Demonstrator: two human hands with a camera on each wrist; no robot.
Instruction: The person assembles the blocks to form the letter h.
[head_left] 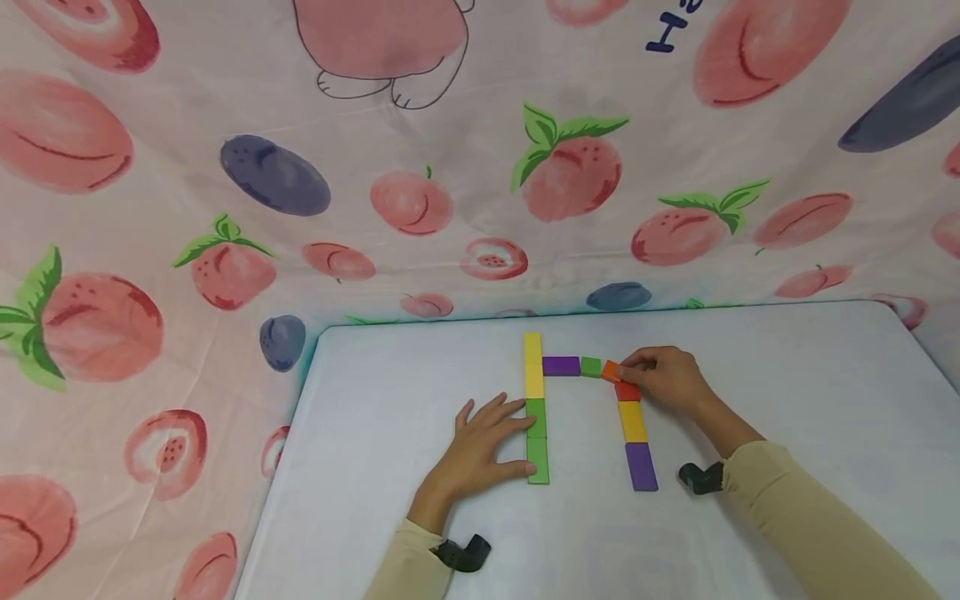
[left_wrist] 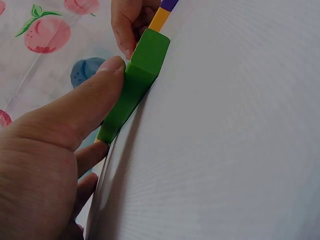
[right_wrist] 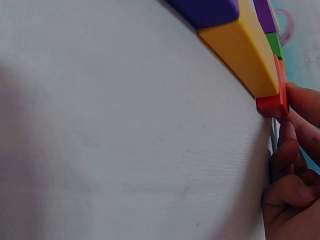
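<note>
Coloured blocks form two uprights joined by a top row. The left upright has yellow blocks (head_left: 533, 365) above green blocks (head_left: 537, 450). My left hand (head_left: 480, 446) spreads over it, thumb and fingers touching the green blocks; in the left wrist view the thumb lies along a green block (left_wrist: 135, 82). Across the top run a purple block (head_left: 561, 366), a small green block (head_left: 591, 367) and a small orange block (head_left: 609, 370). My right hand (head_left: 670, 379) pinches the orange block's right end. Just below it is a red block (head_left: 627, 392), partly covered by the fingers in the head view.
Under the red block stand a yellow block (head_left: 632, 422) and a purple block (head_left: 641, 467). All lie on a white tabletop (head_left: 360, 450). A fruit-printed cloth (head_left: 450, 133) rises behind the table. Dark wrist devices (head_left: 701, 478) sit at both sleeve cuffs.
</note>
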